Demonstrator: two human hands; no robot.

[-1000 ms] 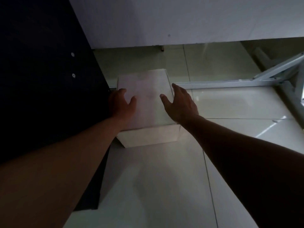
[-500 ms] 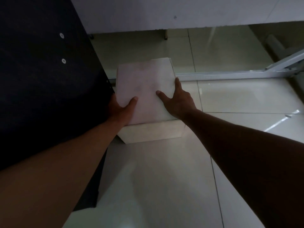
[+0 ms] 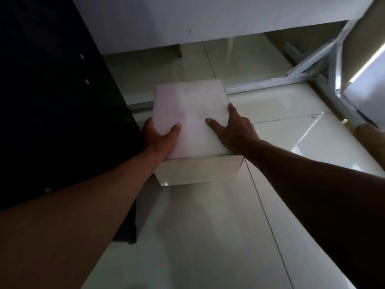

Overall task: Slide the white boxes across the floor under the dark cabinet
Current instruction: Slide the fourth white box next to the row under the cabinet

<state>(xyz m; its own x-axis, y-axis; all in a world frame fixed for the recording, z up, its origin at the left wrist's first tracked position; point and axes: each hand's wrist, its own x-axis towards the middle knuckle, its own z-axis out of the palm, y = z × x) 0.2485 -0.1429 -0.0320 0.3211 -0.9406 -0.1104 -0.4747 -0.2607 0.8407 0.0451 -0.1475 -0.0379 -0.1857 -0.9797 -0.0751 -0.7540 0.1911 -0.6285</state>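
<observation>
- The white rectangular cardboard box [image 3: 190, 119] sits on the glossy cream tiled floor [image 3: 208, 236], its left side close against the dark cabinet [image 3: 52, 101]. I cannot tell whether the two actually touch, as the left hand fills the gap.
- The box's top face is pale and matte; the near side face is shaded, with a small bright glint at its lower left corner.
- The left hand [image 3: 159, 138] clasps the box at its near left edge, thumb lying over the top and fingers wrapped down the side facing the cabinet, so this grip is closed around the box edge.
- The right hand [image 3: 235, 130] lies on the near right part of the top, thumb spread inward across the face and the fingers running along the right edge. This grip is wide and flat, pressing rather than clutching.
- Both bare forearms reach in from the near bottom corners.
- The dark cabinet's side panel shows a few small round pale fittings.
- Just beyond the box, a grey-white metal frame bar [image 3: 260, 85] runs along the floor towards the right, joined by slanted struts at the far right.
- A white panel [image 3: 187, 19] hangs above the floor at the back, with a gap beneath it.
</observation>
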